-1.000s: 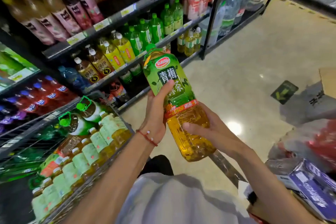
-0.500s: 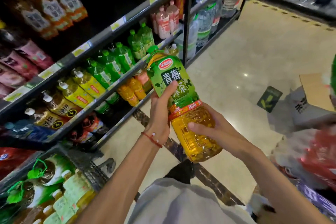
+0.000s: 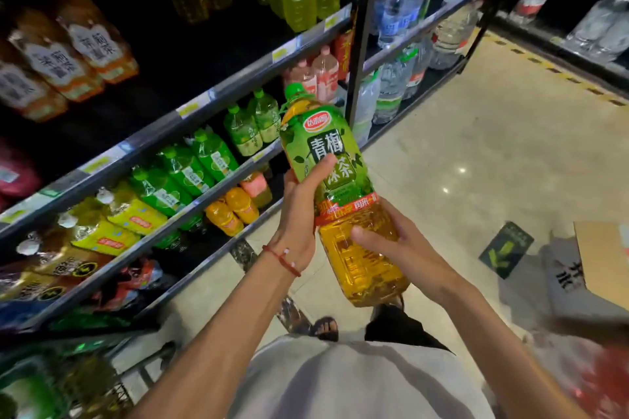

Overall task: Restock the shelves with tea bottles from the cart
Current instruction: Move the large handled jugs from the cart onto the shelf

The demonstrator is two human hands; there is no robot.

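A large clear plastic tea bottle (image 3: 340, 187), with a green cap, a glossy green label and amber liquid in its ribbed lower half, is held in the air in front of the person, tilted with the cap towards the dark metal shelves (image 3: 153, 131). The grip of the left hand (image 3: 299, 218) is clamped on the labelled upper part, with the thumb laid across the label. The grip of the right hand (image 3: 394, 245) is closed round the ribbed lower part, with the thumb pressed on the front. A red string bracelet (image 3: 282, 260) is worn on the left wrist. The middle shelf is filled with green-labelled bottles (image 3: 190, 173) and yellow-labelled bottles (image 3: 132, 218). A wire cart (image 3: 122, 396) is seen, blurred, at the lower left; its contents cannot be made out.
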